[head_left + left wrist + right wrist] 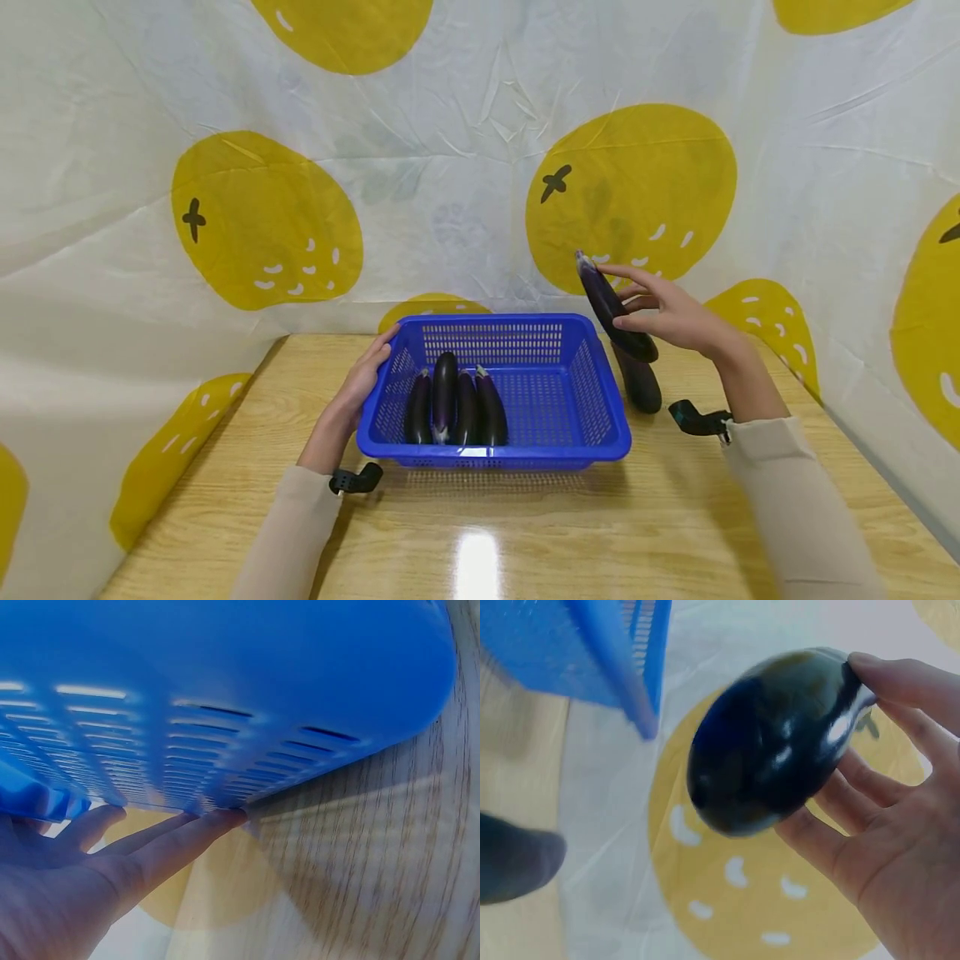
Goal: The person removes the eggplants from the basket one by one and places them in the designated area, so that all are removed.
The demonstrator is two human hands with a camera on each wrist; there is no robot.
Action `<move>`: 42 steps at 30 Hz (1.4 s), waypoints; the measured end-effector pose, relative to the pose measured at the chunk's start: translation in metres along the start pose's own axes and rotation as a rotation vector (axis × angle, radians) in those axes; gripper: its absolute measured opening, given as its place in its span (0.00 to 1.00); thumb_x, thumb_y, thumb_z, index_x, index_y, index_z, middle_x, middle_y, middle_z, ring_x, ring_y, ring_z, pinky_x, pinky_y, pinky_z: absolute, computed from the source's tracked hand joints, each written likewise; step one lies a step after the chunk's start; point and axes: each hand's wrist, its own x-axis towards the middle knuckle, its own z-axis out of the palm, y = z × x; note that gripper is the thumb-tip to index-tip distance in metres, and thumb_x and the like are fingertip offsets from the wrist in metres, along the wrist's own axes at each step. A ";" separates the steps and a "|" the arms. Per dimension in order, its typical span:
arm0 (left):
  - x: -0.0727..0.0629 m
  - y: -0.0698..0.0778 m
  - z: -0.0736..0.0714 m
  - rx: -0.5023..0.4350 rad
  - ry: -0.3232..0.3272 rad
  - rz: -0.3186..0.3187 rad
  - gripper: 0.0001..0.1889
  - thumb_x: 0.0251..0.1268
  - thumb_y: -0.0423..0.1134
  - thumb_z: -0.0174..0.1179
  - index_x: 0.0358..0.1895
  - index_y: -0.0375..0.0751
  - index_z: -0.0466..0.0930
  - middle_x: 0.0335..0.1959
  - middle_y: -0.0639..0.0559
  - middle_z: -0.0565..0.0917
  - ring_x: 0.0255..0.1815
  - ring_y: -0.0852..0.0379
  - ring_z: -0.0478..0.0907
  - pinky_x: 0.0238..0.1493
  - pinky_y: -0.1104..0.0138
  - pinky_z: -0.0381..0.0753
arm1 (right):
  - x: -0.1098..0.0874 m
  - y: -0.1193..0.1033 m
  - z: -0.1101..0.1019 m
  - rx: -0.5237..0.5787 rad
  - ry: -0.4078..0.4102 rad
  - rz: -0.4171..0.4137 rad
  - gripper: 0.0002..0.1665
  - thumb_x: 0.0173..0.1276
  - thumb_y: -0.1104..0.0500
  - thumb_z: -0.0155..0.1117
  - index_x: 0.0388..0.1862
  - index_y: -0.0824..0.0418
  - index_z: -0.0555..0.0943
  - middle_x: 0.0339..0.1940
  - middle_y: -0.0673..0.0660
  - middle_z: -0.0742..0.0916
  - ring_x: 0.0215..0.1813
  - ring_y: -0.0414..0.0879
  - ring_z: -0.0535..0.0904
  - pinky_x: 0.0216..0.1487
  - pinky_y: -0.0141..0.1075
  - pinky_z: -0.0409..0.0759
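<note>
1. One raised eggplant is held at a tilt, stem end up, just beyond the right rim of the blue basket; it is gripped between the thumb and fingers of the right hand, presumably for balance.
2. Beneath it, a second eggplant, partly hidden, is supported by the table, beside the basket's right wall.
3. In the basket's left half, four eggplants are laid side by side, perhaps to save room.
4. The left hand is placed, fingers extended, against the basket's left wall, seemingly for steadying.
</note>
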 end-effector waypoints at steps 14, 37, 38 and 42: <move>-0.002 -0.004 -0.002 -0.018 0.009 0.004 0.27 0.88 0.49 0.29 0.85 0.64 0.48 0.87 0.51 0.48 0.86 0.40 0.47 0.82 0.40 0.50 | -0.038 0.060 -0.003 0.005 0.148 0.046 0.42 0.77 0.56 0.63 0.84 0.49 0.58 0.66 0.68 0.79 0.61 0.47 0.79 0.50 0.25 0.78; 0.001 -0.002 0.000 -0.020 0.004 0.010 0.27 0.88 0.47 0.28 0.85 0.63 0.49 0.87 0.51 0.47 0.86 0.41 0.46 0.82 0.39 0.49 | -0.047 0.123 0.001 0.080 0.303 0.180 0.35 0.79 0.56 0.60 0.78 0.64 0.61 0.69 0.76 0.74 0.46 0.22 0.75 0.43 0.23 0.79; 0.001 -0.003 0.000 -0.017 0.003 0.008 0.27 0.88 0.48 0.28 0.85 0.64 0.49 0.87 0.52 0.47 0.86 0.41 0.45 0.82 0.39 0.49 | -0.048 0.125 0.002 0.087 0.306 0.186 0.35 0.79 0.56 0.60 0.78 0.64 0.60 0.69 0.76 0.74 0.46 0.21 0.75 0.43 0.23 0.79; 0.001 -0.003 0.000 -0.017 -0.003 0.016 0.27 0.88 0.48 0.28 0.85 0.64 0.49 0.87 0.51 0.47 0.86 0.40 0.46 0.81 0.38 0.49 | -0.051 0.134 0.005 0.111 0.327 0.209 0.35 0.80 0.55 0.60 0.79 0.63 0.61 0.69 0.75 0.73 0.45 0.21 0.75 0.42 0.24 0.79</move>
